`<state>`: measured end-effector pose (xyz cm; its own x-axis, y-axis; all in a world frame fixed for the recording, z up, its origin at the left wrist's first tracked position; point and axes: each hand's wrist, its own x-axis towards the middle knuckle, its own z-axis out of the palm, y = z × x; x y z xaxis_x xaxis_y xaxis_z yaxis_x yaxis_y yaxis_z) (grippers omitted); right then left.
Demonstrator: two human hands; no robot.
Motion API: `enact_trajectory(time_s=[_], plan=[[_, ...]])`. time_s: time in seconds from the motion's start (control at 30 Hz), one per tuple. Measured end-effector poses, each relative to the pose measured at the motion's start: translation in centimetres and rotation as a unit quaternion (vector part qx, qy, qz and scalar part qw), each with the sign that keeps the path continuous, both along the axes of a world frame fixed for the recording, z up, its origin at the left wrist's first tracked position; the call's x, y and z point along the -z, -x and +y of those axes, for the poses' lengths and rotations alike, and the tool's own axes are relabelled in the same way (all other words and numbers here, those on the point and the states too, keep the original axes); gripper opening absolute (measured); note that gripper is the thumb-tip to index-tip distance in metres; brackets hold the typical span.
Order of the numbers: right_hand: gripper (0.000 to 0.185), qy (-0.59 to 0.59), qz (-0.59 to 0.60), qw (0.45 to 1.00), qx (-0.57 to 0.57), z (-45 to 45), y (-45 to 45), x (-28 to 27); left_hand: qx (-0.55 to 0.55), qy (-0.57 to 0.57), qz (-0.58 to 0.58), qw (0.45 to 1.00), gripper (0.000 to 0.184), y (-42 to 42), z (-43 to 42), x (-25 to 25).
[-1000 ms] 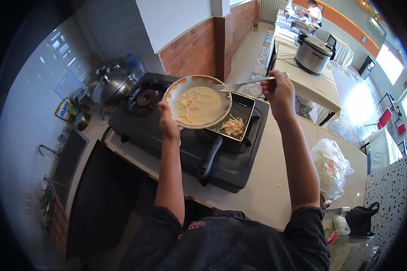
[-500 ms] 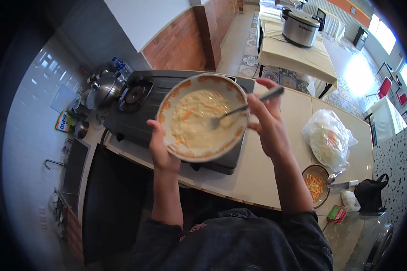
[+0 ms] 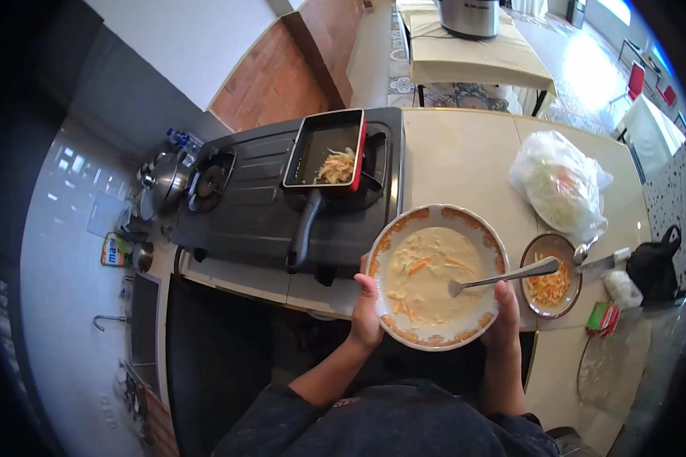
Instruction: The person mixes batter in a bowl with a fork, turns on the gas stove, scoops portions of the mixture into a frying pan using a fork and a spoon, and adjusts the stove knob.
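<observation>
Both my hands carry a white bowl (image 3: 437, 335) with an orange-brown patterned rim, just right of the stove. It holds pale batter (image 3: 427, 274) with carrot strips. My left hand (image 3: 367, 316) grips the left rim, thumb up; my right hand (image 3: 503, 316) grips the right rim, its fingers mostly hidden beneath. A fork (image 3: 511, 276) rests in the bowl, tines in the batter, handle over the right rim above my right thumb. On the stove (image 3: 244, 221) a square pan (image 3: 305, 156) holds a small clump of shredded vegetables (image 3: 337, 165).
On the counter (image 3: 457, 160) at right are a plastic bag of vegetables (image 3: 560, 183), a brown-rimmed bowl of shredded carrot (image 3: 549, 286), a knife (image 3: 598, 263), a red-green packet (image 3: 603, 318) and a black bag (image 3: 655, 266). Metal pots (image 3: 164, 183) stand left. Behind is a rice cooker (image 3: 469, 15).
The bowl has moved right and toward my body, away from over the stove, uncovering the pan. My right hand has let go of the fork and taken the bowl's right rim.
</observation>
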<state>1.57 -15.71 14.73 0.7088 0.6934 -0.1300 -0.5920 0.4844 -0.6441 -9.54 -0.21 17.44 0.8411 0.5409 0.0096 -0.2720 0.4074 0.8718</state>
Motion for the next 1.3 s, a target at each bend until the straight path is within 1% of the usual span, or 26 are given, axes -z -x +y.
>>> enact_trajectory(time_s=[0.07,0.1,0.2,0.23,0.33,0.37,0.43,0.47,0.5,0.53,0.6,0.67,0.73,0.77,0.83,0.97,1.07,1.1,1.2,1.3], plan=[[0.08,0.007,-0.004,0.999,0.051,-1.0,1.5,1.6,0.03,0.022,0.004,0.999,0.065,0.5,-0.4,1.7],[0.078,-0.006,-0.012,0.997,0.071,-1.4,2.4,1.9,0.072,0.057,0.01,0.996,0.068,1.2,-0.3,2.9],[0.063,0.024,-0.048,0.993,0.108,-2.8,5.2,4.2,0.087,0.084,0.033,0.992,0.077,2.9,-0.9,5.2],[0.057,0.013,-0.038,0.991,0.131,-3.2,6.1,4.9,0.093,0.061,0.041,0.993,0.075,3.6,-1.2,5.4],[0.054,0.01,-0.053,0.984,0.172,-4.2,8.3,5.5,0.113,-0.026,0.051,0.992,0.061,5.3,-1.6,6.0],[0.054,0.005,-0.036,0.982,0.184,-4.7,8.9,5.9,0.051,-0.027,0.089,0.994,0.041,6.1,-1.6,6.6],[0.053,0.019,-0.022,0.979,0.203,-5.9,10.0,6.6,-0.035,-0.086,0.161,0.983,0.029,7.7,-0.3,8.1],[0.053,0.026,-0.016,0.977,0.212,-6.5,10.3,7.0,-0.077,-0.116,0.196,0.971,0.026,8.3,0.7,9.0],[0.053,0.032,0.001,0.97,0.239,-6.8,10.6,7.3,-0.14,-0.15,0.204,0.957,0.024,8.7,1.8,9.6],[0.053,0.04,0.004,0.966,0.255,-7.1,10.8,7.6,-0.201,-0.185,0.212,0.938,0.024,9.0,3.1,10.3],[0.053,0.051,0.004,0.957,0.287,-7.7,11.0,8.2,-0.242,-0.261,0.269,0.895,0.024,10.1,6.1,11.4],[0.053,0.068,-0.008,0.949,0.306,-8.4,10.9,9.1,-0.227,-0.307,0.322,0.867,0.028,10.7,8.5,12.6],[0.054,0.073,-0.018,0.946,0.315,-9.0,11.0,9.8,-0.201,-0.329,0.329,0.862,0.031,10.8,9.8,13.7],[0.055,0.083,-0.024,0.946,0.313,-8.4,11.4,9.2,-0.187,-0.336,0.333,0.861,0.033,11.0,10.9,13.4],[0.056,0.089,-0.034,0.947,0.307,-9.1,11.5,10.2,-0.175,-0.359,0.317,0.86,0.035,10.4,10.6,14.2],[0.059,0.088,-0.051,0.951,0.292,-9.8,11.9,12.0,-0.182,-0.39,0.295,0.853,0.037,9.5,10.3,15.0],[0.058,0.072,-0.04,0.96,0.268,-10.0,12.1,12.7,-0.191,-0.398,0.3,0.846,0.037,8.6,9.3,14.4],[0.057,0.086,-0.046,0.958,0.268,-10.2,11.8,13.0,-0.196,-0.396,0.281,0.852,0.036,8.3,9.4,15.0],[0.055,0.071,-0.046,0.954,0.288,-9.6,11.8,13.1,-0.207,-0.427,0.303,0.826,0.036,8.1,9.5,14.6],[0.057,0.074,-0.032,0.956,0.283,-9.5,11.9,13.2,-0.216,-0.476,0.31,0.794,0.036,7.8,9.1,14.0]])
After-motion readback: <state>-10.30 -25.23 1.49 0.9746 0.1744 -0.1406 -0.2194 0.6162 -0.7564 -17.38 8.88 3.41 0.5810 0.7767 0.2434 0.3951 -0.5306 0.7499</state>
